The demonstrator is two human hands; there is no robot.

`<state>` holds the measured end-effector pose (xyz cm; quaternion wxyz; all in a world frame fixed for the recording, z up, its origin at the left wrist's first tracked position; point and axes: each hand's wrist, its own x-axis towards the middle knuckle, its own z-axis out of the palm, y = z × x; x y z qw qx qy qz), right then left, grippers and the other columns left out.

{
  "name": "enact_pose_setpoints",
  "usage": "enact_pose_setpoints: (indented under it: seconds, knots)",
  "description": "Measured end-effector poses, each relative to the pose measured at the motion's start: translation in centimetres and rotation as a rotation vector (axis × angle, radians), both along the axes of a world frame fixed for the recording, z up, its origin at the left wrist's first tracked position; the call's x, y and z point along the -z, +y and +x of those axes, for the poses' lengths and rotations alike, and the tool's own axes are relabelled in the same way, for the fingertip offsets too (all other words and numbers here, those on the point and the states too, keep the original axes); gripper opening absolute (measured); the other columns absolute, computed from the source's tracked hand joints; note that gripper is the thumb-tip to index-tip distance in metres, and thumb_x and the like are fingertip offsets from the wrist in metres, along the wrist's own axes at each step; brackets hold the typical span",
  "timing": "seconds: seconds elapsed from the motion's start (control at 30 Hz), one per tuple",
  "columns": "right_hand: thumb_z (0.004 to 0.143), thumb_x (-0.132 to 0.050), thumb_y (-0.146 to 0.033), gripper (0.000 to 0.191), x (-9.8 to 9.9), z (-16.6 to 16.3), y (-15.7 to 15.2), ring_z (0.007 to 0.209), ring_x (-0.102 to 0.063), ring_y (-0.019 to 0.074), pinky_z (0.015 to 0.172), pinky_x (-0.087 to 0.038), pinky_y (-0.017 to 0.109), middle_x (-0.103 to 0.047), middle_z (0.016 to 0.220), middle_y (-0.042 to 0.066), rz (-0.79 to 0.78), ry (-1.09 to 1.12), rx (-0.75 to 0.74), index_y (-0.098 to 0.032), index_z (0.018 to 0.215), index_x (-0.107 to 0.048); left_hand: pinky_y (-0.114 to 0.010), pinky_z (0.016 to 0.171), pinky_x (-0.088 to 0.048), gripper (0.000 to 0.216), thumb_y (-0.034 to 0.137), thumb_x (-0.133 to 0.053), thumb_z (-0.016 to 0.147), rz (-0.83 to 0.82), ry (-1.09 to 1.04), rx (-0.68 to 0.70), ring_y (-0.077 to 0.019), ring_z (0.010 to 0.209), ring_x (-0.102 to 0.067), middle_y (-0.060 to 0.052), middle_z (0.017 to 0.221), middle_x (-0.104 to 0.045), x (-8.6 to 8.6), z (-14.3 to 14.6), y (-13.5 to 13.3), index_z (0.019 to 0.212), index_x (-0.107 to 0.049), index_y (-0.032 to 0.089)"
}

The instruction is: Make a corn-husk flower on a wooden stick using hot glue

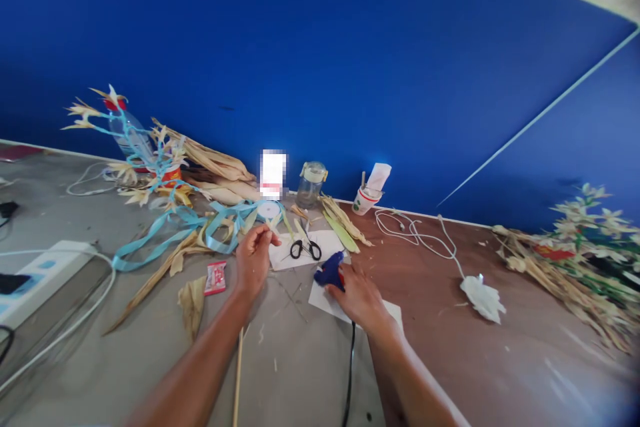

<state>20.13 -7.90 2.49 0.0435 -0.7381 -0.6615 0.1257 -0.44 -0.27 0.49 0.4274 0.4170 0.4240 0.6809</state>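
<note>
My left hand (254, 260) is raised over the grey table with its fingers curled into a pinch. Pale husk shows close behind the fingertips, and I cannot make out what the pinch holds. My right hand (361, 293) is wrapped round a blue glue gun (329, 271), whose black cord (351, 367) runs toward me. Part of the gun is hidden under the fingers. Under and beside it lies a white paper (320, 298). Between the hands, black-handled scissors (306, 250) rest on another white sheet (333, 240). A red-and-white packet (215, 278) lies left of my left hand.
Blue ribbon (160, 230) and dried corn husks (210, 160) spread at left, near a husk-flower branch (155, 163). A white power strip (43, 280) lies far left. Behind stand a glass jar (310, 187) and a cup (367, 200). A white cable (425, 240) and more husk flowers (585, 233) are right.
</note>
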Motion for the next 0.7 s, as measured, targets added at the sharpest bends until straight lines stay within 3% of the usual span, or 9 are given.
enact_pose_setpoints:
  seconds: [0.2,0.47,0.6,0.7]
  knots:
    - [0.077,-0.058,-0.035,0.047,0.4,-0.1,-0.5,0.092,-0.061,0.0268,0.074,-0.044,0.034,-0.048,0.117,0.015,-0.01,-0.034,0.041,-0.017,0.119,-0.048,-0.024,0.071,-0.04,0.005,0.02,-0.06,0.078,0.112,0.169,-0.128,-0.015,0.066,-0.057,0.001,0.066,-0.063,0.0,-0.4,-0.4,0.08,-0.065,0.021]
    - [0.078,-0.052,-0.027,0.031,0.7,-0.5,0.1,0.089,-0.062,0.025,0.075,-0.043,0.033,-0.051,0.112,0.016,-0.065,-0.013,0.007,-0.012,0.104,-0.056,-0.028,0.072,-0.043,0.011,0.028,-0.056,0.081,0.123,0.277,-0.164,-0.0167,0.07,-0.059,-0.001,0.068,-0.065,1.0,-0.4,0.1,0.084,-0.062,0.02]
    - [0.077,-0.051,-0.026,0.024,1.4,0.3,0.1,0.085,-0.061,0.0244,0.075,-0.043,0.033,-0.054,0.106,0.015,-0.004,0.055,0.02,-0.012,0.094,-0.059,-0.031,0.074,-0.045,0.016,0.033,-0.057,0.08,0.076,0.204,-0.164,-0.0173,0.069,-0.061,-0.001,0.069,-0.065,1.7,-0.5,0.7,0.086,-0.062,0.019]
    - [0.075,-0.052,-0.027,0.019,1.3,1.4,-0.1,0.082,-0.058,0.0231,0.076,-0.043,0.034,-0.057,0.095,0.013,0.139,0.279,0.059,-0.014,0.086,-0.06,-0.031,0.071,-0.045,0.017,0.034,-0.061,0.077,0.04,0.061,-0.124,-0.0156,0.065,-0.062,-0.001,0.072,-0.065,1.8,-0.3,0.9,0.085,-0.062,0.019]
